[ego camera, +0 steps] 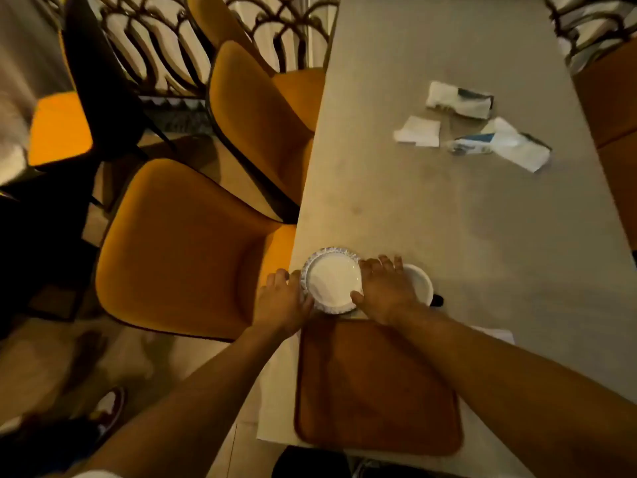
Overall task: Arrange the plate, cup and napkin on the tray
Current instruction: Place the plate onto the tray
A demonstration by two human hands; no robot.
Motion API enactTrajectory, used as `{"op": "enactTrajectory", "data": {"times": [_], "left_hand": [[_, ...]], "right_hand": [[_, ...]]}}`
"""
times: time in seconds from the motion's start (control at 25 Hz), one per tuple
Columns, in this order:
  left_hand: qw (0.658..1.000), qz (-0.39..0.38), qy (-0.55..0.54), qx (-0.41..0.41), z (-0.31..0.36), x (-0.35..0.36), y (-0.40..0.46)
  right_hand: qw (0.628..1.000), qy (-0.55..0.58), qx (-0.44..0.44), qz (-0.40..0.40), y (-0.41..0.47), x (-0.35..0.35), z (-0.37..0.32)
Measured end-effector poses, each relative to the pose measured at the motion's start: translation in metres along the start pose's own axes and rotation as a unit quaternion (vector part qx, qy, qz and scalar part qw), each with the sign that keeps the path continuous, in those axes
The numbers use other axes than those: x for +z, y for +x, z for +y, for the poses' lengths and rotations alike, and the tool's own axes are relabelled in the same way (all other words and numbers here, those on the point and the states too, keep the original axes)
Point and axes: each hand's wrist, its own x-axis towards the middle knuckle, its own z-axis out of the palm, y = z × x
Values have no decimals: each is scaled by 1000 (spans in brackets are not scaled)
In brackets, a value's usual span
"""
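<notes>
- The plate (332, 279) is in the lower middle of the frame, on the table (448, 219) near its left edge, just beyond the far rim of the tray (375, 391). It is white with a patterned, wavy border.
- The left hand (281, 301) holds the plate's left rim; its fingers are curled together against the border, but I cannot tell if they go under it.
- The right hand (386, 291) lies on the plate's right rim, with the thumb at the near edge and the fingers spread a little toward the far side. It partly covers the cup (418, 282), a white one with a dark handle, which stands just right of the plate.
- I judge that the plate is ceramic: stiff, smooth, rather heavy for its size, and breakable. The glazed rim can slip, so a hold on two opposite edges, with fingertips under the border, seems safest.
- It stands close to the table edge, above the chair (186, 250), so it should be lifted level and not pushed to the left.
- The tray is bare, brown and flat with a low rim; the plate must go over this rim.
- White napkins (418, 131) lie in the upper right of the frame, well apart from the tray. They are light and soft; a pinch at one folded edge is enough.
- The cup is probably best taken around its body or by the handle.
</notes>
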Motion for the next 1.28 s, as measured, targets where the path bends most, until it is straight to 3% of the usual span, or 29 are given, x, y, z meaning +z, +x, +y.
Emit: {"op": "enactTrajectory", "data": {"times": [0.16, 0.4, 0.72, 0.92, 1.08, 1.28], "left_hand": [[992, -48, -118, -23, -11, 18, 29], [974, -33, -211, -75, -8, 24, 48], [970, -20, -232, -75, -12, 26, 57], [946, 25, -305, -106, -22, 8, 39], [922, 7, -364, -130, -29, 6, 1], [898, -30, -410, -154, -36, 23, -48]], "right_hand": [[999, -4, 35, -18, 27, 3, -2], [997, -17, 62, -49, 46, 3, 0], [998, -11, 59, -22, 51, 7, 0], [989, 119, 42, 82, 37, 4, -5], [962, 226, 39, 148, 0, 14, -16], [930, 340, 54, 130, -54, 47, -23]]}}
